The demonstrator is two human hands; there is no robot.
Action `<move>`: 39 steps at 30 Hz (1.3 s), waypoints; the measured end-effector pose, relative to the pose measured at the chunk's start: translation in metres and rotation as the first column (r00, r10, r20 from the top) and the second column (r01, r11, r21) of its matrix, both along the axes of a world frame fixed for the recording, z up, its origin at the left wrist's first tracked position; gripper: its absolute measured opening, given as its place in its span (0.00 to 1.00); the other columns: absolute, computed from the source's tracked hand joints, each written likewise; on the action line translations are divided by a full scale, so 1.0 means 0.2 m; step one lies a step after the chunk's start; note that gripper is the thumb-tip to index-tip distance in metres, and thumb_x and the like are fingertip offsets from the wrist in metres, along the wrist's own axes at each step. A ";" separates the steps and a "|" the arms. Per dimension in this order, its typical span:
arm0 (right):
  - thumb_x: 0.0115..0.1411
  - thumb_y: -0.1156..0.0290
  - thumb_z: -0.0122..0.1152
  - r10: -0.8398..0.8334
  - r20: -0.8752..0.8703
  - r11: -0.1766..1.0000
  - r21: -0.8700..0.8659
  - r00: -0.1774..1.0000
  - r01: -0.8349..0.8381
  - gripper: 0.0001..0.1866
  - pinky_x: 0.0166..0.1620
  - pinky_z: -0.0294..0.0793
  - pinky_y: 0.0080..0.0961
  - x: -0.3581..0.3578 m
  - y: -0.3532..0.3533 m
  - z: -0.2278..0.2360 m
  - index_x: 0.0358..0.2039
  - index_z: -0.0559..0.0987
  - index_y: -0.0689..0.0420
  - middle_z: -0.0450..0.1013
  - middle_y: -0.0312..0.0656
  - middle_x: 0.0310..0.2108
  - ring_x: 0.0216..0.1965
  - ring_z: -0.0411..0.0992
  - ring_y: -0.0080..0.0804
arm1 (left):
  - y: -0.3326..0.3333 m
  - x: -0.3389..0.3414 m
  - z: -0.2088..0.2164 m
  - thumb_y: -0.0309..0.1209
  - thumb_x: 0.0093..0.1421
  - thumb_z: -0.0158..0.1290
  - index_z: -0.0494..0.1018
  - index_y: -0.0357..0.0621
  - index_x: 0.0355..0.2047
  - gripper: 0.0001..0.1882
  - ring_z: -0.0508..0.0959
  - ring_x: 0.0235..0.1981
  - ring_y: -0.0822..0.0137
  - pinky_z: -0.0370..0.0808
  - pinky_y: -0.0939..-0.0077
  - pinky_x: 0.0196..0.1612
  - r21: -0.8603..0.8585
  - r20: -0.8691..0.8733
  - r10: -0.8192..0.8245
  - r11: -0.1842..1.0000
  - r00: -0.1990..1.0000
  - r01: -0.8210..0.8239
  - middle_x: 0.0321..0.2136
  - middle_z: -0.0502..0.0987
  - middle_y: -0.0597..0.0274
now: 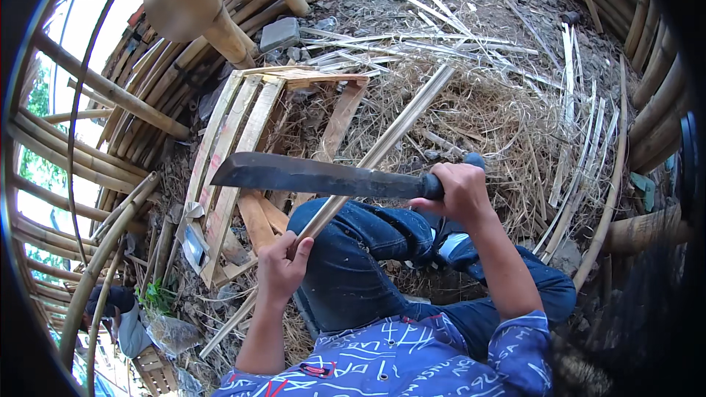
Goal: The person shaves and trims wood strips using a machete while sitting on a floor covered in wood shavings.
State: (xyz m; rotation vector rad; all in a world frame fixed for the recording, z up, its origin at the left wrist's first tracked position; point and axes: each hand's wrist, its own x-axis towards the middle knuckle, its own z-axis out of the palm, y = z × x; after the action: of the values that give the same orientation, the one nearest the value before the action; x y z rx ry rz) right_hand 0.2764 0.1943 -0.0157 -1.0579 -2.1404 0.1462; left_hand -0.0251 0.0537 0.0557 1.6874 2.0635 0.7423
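Note:
My right hand (457, 190) is closed round the dark handle of a machete (316, 175), whose broad blade points left. My left hand (284, 265) grips a long pale bamboo strip (393, 132), possibly a few strips together. It slants from the lower left up to the far right, over my bent knee. The blade crosses the strip a little above my left hand; whether they touch I cannot tell. Beyond my left hand a slatted wooden crate (228, 154) lies on its side.
Thin shavings (507, 121) heap on the ground ahead. Split bamboo strips (419, 45) lie farther off, near a grey block (279, 34). Bamboo poles (110, 88) frame the left, others (654, 103) the right. Another person (132, 323) is at the lower left.

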 end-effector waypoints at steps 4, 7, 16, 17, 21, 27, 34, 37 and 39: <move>0.42 0.37 0.70 -0.025 0.007 0.999 -0.021 1.000 0.025 0.32 0.28 0.73 0.36 0.04 0.00 -0.02 0.23 0.74 0.56 0.72 0.43 0.18 0.22 0.74 0.44 | 0.01 0.00 0.03 0.43 0.62 0.57 0.64 0.37 0.18 0.24 0.62 0.11 0.65 0.59 0.67 0.18 -0.029 -0.031 -0.008 1.000 0.999 0.007 0.09 0.61 0.56; 0.43 0.36 0.68 -0.030 0.019 0.999 -0.033 0.999 0.030 0.32 0.27 0.73 0.36 0.08 -0.01 -0.03 0.22 0.74 0.56 0.72 0.43 0.18 0.21 0.74 0.45 | 0.01 0.01 0.05 0.44 0.61 0.57 0.65 0.37 0.18 0.25 0.64 0.11 0.59 0.60 0.66 0.18 -0.080 -0.026 0.003 0.997 1.000 -0.005 0.09 0.62 0.54; 0.41 0.32 0.68 -0.030 0.065 0.997 -0.068 0.997 0.034 0.34 0.25 0.73 0.34 0.01 -0.11 0.03 0.19 0.75 0.56 0.72 0.42 0.16 0.19 0.74 0.42 | 0.01 0.01 0.07 0.39 0.62 0.57 0.68 0.34 0.20 0.21 0.59 0.13 0.72 0.58 0.70 0.19 -0.073 0.024 -0.003 0.997 1.000 0.004 0.10 0.60 0.60; 0.41 0.33 0.69 0.002 0.038 0.996 -0.092 0.999 0.001 0.34 0.25 0.73 0.34 -0.03 -0.14 0.03 0.19 0.75 0.55 0.72 0.42 0.16 0.19 0.74 0.41 | 0.02 0.01 0.07 0.39 0.62 0.57 0.68 0.34 0.20 0.21 0.59 0.13 0.72 0.58 0.70 0.19 -0.071 0.028 -0.004 0.997 1.000 0.006 0.10 0.60 0.60; 0.41 0.40 0.72 0.073 0.036 0.993 -0.097 0.997 -0.069 0.29 0.25 0.73 0.35 -0.18 -0.19 0.06 0.18 0.73 0.54 0.72 0.40 0.16 0.19 0.75 0.39 | 0.00 0.04 0.05 0.41 0.62 0.56 0.68 0.36 0.20 0.21 0.63 0.13 0.63 0.61 0.67 0.20 -0.053 0.050 -0.004 0.999 0.999 0.007 0.11 0.64 0.56; 0.39 0.63 0.71 -0.156 0.032 0.972 -0.173 0.987 0.160 0.13 0.29 0.74 0.36 -0.02 -0.01 0.05 0.21 0.77 0.55 0.74 0.45 0.19 0.23 0.76 0.45 | 0.01 0.02 0.06 0.42 0.62 0.56 0.68 0.38 0.21 0.21 0.68 0.13 0.54 0.64 0.64 0.20 -0.041 0.027 0.005 0.999 1.000 -0.004 0.12 0.67 0.52; 0.40 0.66 0.67 -0.233 0.028 0.933 -0.275 0.972 0.232 0.10 0.27 0.72 0.40 -0.04 -0.13 0.00 0.20 0.76 0.55 0.73 0.48 0.17 0.23 0.74 0.50 | 0.01 0.02 0.04 0.41 0.62 0.56 0.66 0.38 0.20 0.21 0.69 0.13 0.51 0.64 0.65 0.19 -0.009 -0.033 -0.009 1.000 0.999 0.009 0.11 0.66 0.52; 0.39 0.67 0.67 -0.056 -0.046 0.969 -0.244 0.997 0.044 0.08 0.27 0.73 0.36 -0.14 -0.17 -0.01 0.19 0.76 0.52 0.75 0.44 0.19 0.21 0.75 0.43 | 0.00 0.04 0.05 0.40 0.62 0.56 0.65 0.38 0.20 0.21 0.70 0.13 0.51 0.64 0.64 0.19 0.016 -0.028 -0.018 1.000 0.999 0.019 0.11 0.66 0.52; 0.39 0.67 0.67 -0.082 -0.031 0.970 -0.232 0.996 0.073 0.09 0.27 0.73 0.36 -0.14 -0.13 0.01 0.19 0.76 0.53 0.74 0.44 0.19 0.21 0.75 0.43 | 0.00 0.04 0.06 0.40 0.62 0.56 0.65 0.38 0.20 0.21 0.70 0.14 0.50 0.65 0.64 0.19 0.025 -0.032 -0.021 0.999 0.999 0.022 0.11 0.66 0.52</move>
State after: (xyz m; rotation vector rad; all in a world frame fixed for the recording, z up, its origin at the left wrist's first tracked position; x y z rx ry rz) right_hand 0.2493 0.1686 -0.0130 -1.2585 -2.0777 0.3847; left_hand -0.0167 0.0539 0.0672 1.7430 2.0619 0.7432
